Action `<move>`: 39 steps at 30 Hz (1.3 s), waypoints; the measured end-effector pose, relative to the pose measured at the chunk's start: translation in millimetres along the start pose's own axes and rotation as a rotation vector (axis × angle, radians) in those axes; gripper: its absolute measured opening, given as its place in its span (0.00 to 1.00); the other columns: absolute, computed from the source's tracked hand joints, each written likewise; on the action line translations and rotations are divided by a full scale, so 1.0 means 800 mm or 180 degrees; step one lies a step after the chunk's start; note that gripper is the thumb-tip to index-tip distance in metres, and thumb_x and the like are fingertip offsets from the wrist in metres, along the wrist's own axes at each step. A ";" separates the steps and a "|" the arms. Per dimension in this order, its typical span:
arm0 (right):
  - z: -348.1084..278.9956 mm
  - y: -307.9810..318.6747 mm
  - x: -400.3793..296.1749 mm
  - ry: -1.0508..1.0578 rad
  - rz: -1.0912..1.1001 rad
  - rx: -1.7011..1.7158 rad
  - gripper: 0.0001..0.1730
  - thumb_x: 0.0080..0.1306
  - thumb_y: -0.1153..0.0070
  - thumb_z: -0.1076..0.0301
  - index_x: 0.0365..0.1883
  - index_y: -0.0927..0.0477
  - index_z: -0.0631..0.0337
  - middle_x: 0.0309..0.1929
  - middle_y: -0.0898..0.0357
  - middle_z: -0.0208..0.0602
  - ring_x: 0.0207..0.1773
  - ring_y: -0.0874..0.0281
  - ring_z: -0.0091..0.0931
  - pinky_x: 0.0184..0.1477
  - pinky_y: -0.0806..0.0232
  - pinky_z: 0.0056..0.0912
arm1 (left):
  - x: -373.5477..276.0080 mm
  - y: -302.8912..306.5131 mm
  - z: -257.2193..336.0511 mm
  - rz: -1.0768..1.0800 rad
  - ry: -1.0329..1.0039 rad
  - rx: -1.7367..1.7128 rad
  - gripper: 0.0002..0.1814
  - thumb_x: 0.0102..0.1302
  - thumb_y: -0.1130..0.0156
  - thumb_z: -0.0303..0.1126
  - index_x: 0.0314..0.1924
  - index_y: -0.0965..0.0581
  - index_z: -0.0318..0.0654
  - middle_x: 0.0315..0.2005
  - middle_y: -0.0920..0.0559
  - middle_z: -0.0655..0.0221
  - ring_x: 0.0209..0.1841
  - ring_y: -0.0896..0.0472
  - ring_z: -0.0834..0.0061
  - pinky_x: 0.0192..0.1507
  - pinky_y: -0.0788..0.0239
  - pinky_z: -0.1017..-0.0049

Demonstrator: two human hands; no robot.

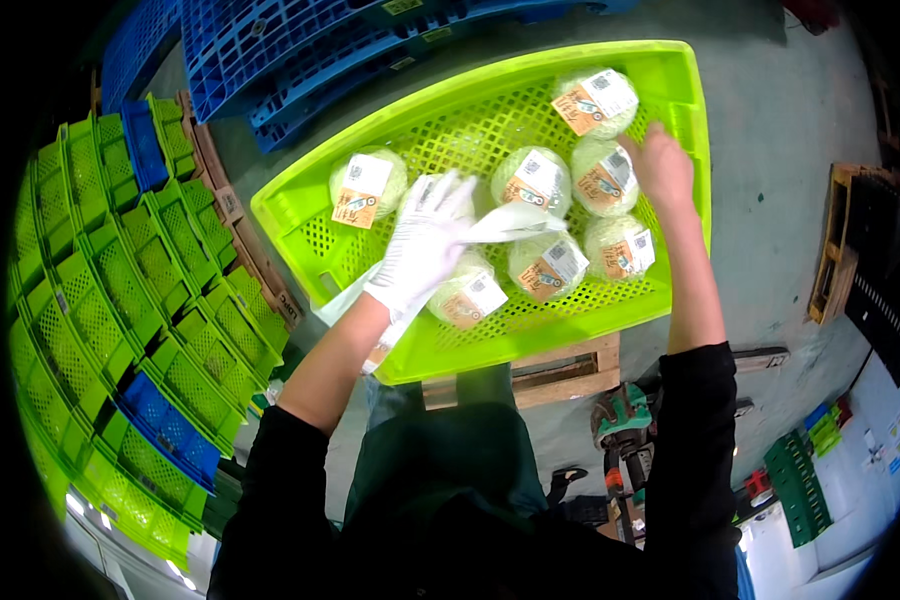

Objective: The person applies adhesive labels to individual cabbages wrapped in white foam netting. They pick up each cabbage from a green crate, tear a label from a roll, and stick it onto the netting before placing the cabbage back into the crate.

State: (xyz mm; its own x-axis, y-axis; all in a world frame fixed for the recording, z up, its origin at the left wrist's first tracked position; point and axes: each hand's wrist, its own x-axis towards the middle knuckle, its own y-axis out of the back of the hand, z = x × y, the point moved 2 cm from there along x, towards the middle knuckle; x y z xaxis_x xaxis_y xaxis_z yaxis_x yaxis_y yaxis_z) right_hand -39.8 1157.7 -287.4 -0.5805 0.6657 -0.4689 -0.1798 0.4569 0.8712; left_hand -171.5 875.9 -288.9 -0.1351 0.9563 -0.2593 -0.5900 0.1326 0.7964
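Note:
A bright green plastic crate (570, 337) lies before me, holding several round, pale green vegetable heads in clear wrap, probably cabbages. Most bear a white-and-orange label with writing and a printed code. My left hand (427, 240), in a white glove, spreads its fingers over a wrapped head at the crate's left middle. A strip of white label backing paper (514, 223) runs under that palm, its tail curling right and its other end hanging over the crate's near-left rim. My right hand (664, 165) is bare and blurred, its fingertips beside a wrapped head (604, 176) at the right.
Stacks of green crates (142, 255), a few of them blue, fill the left side. Blue plastic pallets (270, 52) lie beyond the crate. A wooden pallet (562, 367) shows beneath its near edge. Equipment with a green-and-black part (621, 416) stands at lower right.

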 end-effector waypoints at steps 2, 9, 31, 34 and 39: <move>-0.016 0.003 0.021 0.0212 0.0643 0.0132 0.27 0.62 0.50 0.48 0.45 0.30 0.66 0.36 0.22 0.54 0.40 0.23 0.43 0.43 0.32 0.45 | -0.023 -0.009 -0.029 -0.0185 0.0030 -0.0124 0.08 0.54 0.43 0.28 0.35 0.23 0.41 0.65 0.40 0.62 0.68 0.46 0.59 0.69 0.62 0.58; -0.082 0.005 0.021 0.0261 0.0230 -0.0347 0.22 0.63 0.48 0.55 0.41 0.29 0.69 0.32 0.22 0.51 0.32 0.21 0.39 0.32 0.30 0.40 | -0.023 0.080 -0.084 0.0621 0.0833 0.0239 0.16 0.61 0.48 0.32 0.50 0.23 0.46 0.59 0.31 0.62 0.64 0.38 0.61 0.67 0.59 0.60; -0.355 -0.156 -0.028 0.2016 -0.0083 -0.0039 0.28 0.53 0.37 0.53 0.40 0.33 0.65 0.37 0.23 0.51 0.37 0.24 0.45 0.38 0.32 0.44 | -1.133 0.060 0.528 -0.0347 0.7680 -0.0337 0.13 0.51 0.33 0.36 0.33 0.19 0.33 0.20 0.19 0.65 0.25 0.22 0.70 0.28 0.30 0.65; -0.296 -0.197 -0.052 0.2483 0.0072 0.0003 0.27 0.53 0.38 0.56 0.41 0.34 0.66 0.34 0.25 0.50 0.33 0.24 0.41 0.34 0.31 0.41 | -1.134 0.013 0.632 0.0525 0.8536 -0.1529 0.12 0.52 0.34 0.33 0.35 0.19 0.33 0.26 0.18 0.66 0.27 0.20 0.70 0.28 0.30 0.67; -0.189 -0.259 -0.157 0.2687 -0.1831 -0.1472 0.21 0.59 0.45 0.57 0.39 0.27 0.68 0.37 0.22 0.50 0.41 0.23 0.40 0.41 0.30 0.42 | -1.012 -0.105 0.598 0.3867 0.7575 -0.4835 0.13 0.56 0.35 0.32 0.40 0.20 0.32 0.29 0.19 0.69 0.28 0.20 0.75 0.29 0.30 0.72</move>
State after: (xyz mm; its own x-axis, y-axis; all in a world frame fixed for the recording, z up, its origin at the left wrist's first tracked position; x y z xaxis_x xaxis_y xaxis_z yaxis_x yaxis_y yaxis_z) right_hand -50.1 890.1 -387.3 -0.6370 -0.2673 -0.7231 -0.7704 0.1876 0.6093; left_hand 368.3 215.3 116.0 0.1514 -0.7007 -0.6972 0.4489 -0.5796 0.6801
